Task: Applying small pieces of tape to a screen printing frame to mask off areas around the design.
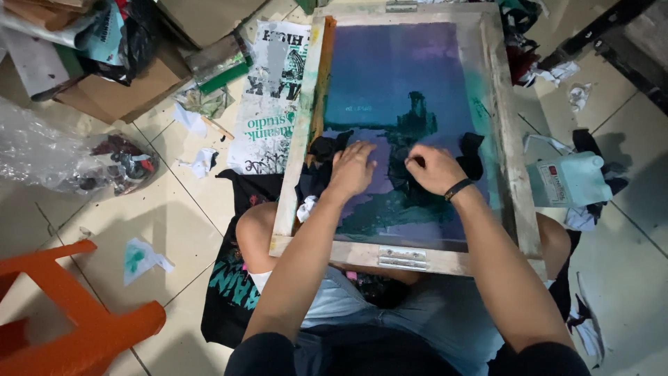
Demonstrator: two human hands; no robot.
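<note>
A wooden-framed printing screen (300, 132) rests across my knees, its purple-blue mesh smeared with teal ink. My left hand (352, 169) presses flat on a black rag (325, 147) at the mesh's left side. A little to the right, my right hand (431, 168) is closed on another black rag (472, 154) against the mesh, with a dark band on its wrist. Both hands lie near the middle of the screen, close together but apart.
A white plastic jug (572, 179) stands on the tiled floor at right among rags. A printed black shirt (233, 278) lies under my left knee. An orange stool (66, 317) sits at lower left. Cardboard boxes (132, 80), a clear plastic bag (62, 157) and paper scraps lie at upper left.
</note>
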